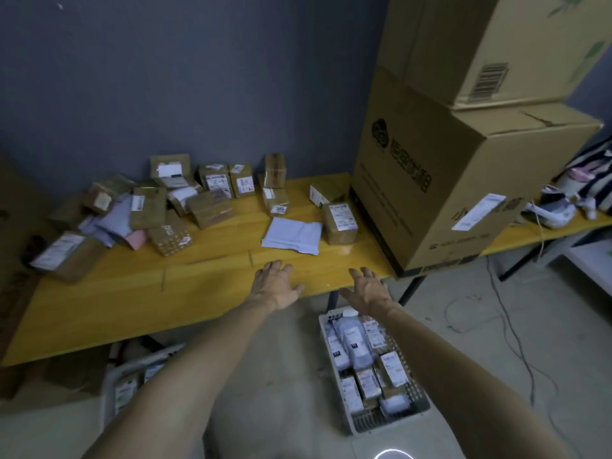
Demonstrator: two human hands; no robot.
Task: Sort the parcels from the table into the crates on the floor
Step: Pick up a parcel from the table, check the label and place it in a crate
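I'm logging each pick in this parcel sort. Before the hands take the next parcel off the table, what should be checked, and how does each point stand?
1. Both hands free: ok. Left hand and right hand are open and hold nothing.
2. Parcel near the hands: ok. White flat mailer lies just beyond them, with a labelled brown box beside it.
3. Path to the mailer unobstructed: ok. Bare yellow table lies between.
4. Room in the right crate: not ok, it looks nearly full.
5. Room in the left crate: cannot tell, table and arm hide most of it.
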